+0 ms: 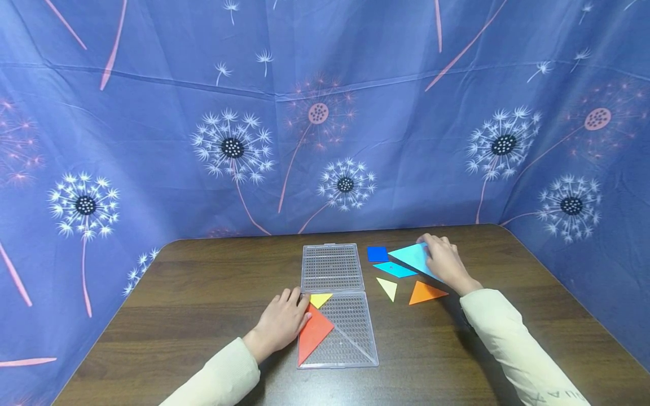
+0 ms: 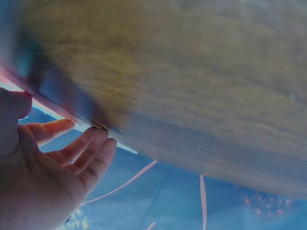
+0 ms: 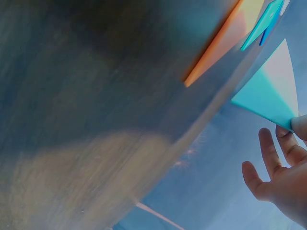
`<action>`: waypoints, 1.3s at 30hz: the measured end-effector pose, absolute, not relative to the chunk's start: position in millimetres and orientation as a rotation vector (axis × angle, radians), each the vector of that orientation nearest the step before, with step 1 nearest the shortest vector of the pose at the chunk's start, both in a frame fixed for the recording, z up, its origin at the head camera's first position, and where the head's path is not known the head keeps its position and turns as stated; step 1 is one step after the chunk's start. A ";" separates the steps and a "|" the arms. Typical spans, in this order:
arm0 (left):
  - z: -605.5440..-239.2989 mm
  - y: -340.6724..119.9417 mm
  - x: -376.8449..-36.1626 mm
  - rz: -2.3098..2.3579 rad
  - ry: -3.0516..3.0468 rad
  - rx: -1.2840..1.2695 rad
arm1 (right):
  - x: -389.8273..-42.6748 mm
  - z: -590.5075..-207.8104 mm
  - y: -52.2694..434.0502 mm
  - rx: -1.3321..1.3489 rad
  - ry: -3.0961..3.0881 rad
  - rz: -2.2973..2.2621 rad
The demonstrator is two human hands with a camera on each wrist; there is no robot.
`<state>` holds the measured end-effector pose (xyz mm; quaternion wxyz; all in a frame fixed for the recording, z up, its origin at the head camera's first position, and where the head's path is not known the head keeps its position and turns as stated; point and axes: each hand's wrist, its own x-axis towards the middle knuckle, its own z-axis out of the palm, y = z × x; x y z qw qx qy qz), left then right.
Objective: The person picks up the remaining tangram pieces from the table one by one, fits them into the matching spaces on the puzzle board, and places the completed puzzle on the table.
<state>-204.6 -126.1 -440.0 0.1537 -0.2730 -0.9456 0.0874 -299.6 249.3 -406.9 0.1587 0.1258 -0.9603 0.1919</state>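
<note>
My right hand [image 1: 447, 262] pinches a large light blue triangle [image 1: 410, 257] between thumb and index finger; in the right wrist view the triangle [image 3: 271, 91] is lifted and tilted, the other fingers spread. At the left edge of an unfolded clear plastic case [image 1: 350, 321] rests my left hand [image 1: 281, 321], thumb near a large red triangle [image 1: 313, 334]. Beside the red piece, in the same near half, lies a small yellow triangle [image 1: 320, 299]. The left wrist view shows that hand [image 2: 57, 158] with fairly straight fingers touching the case's rim.
Right of the case lie a blue square [image 1: 377, 254], a cyan parallelogram [image 1: 395, 269], a pale yellow triangle [image 1: 388, 288] and an orange triangle [image 1: 426, 293]. The case's lid [image 1: 332, 268] lies flat toward the back. Behind the wooden table [image 1: 203, 293] hangs a blue dandelion-print cloth [image 1: 406, 141].
</note>
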 end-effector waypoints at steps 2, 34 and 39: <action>-440.3 -126.0 -204.8 0.249 -2.709 -0.782 | -298.3 -406.0 246.3 0.376 -2.734 0.544; -441.0 -127.0 -207.6 0.267 -2.705 -0.791 | -269.4 -400.7 193.4 0.633 -2.641 0.576; -440.5 -127.3 -207.8 0.276 -2.701 -0.792 | -262.6 -400.4 183.5 0.683 -2.642 0.574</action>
